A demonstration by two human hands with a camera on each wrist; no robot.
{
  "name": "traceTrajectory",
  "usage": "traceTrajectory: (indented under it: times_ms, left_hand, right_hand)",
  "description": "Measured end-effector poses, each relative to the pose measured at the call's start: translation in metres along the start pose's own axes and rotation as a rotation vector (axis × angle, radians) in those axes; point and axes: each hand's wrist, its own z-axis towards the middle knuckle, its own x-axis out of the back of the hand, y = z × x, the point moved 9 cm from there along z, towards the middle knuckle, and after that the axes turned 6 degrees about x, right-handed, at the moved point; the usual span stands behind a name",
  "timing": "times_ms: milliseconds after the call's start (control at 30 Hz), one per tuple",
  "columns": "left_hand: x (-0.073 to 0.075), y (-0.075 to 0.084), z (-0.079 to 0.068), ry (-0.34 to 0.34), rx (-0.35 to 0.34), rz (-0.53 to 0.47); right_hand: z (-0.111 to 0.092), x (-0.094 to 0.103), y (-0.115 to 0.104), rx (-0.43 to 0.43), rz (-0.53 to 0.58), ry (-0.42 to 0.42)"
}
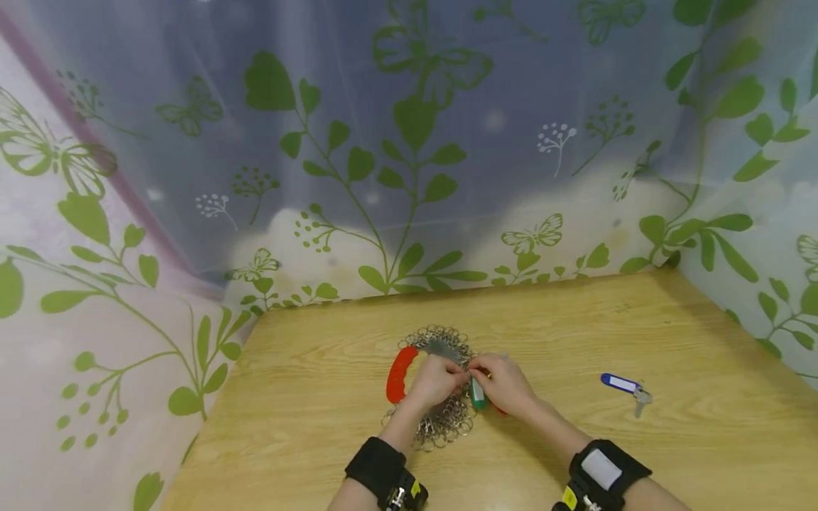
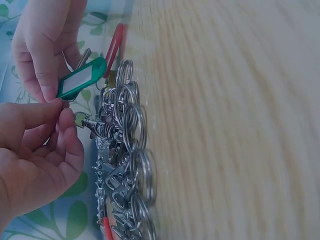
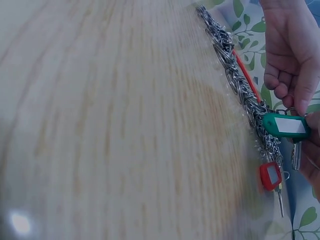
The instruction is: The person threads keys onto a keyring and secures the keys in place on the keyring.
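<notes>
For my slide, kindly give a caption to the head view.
Left hand and right hand meet at a green tag beside a cluster of metal rings.

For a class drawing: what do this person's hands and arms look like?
Left hand and right hand are ungloved; no sleeves show. Left wristband and right wristband are black, each with a yellow-marked device; the right adds a pale patch.

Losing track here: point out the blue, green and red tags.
Blue tag point(image 1: 620, 383), head view, on its white label.
Green tag point(image 2: 78, 80), left wrist view, on its label.
Red tag point(image 3: 271, 175), right wrist view, on its label.
</notes>
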Motion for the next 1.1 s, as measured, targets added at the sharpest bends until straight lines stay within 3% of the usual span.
traceTrajectory:
  times_ms: [133,333,633,933,1100]
  left_hand:
    - [-0.001,0.0,-0.001,0.003,-0.002,-0.018]
    - [-0.006,0.0,-0.004,-0.056,-0.037,0.032]
    - [0.0,0.0,0.0,0.017,-0.055,0.014]
    - [-0.002,-0.005,-0.001,-0.031,-0.027,-0.039]
    - [0.0,-0.003,-0.002,-0.009,-0.033,-0.009]
  right_hand:
    - [-0.002,0.001,-0.002,0.012,0.001,0.01]
    - [-0.003,0.002,0.002,-0.018,0.006,0.01]
    - [-0.001,0.003,-0.007,0.03,-0.005,0.025]
    - [-0.001,0.002,-0.001,-0.025,-0.026,0.009]
    - [-0.001,0.001,-0.002,0.0,-0.009,0.019]
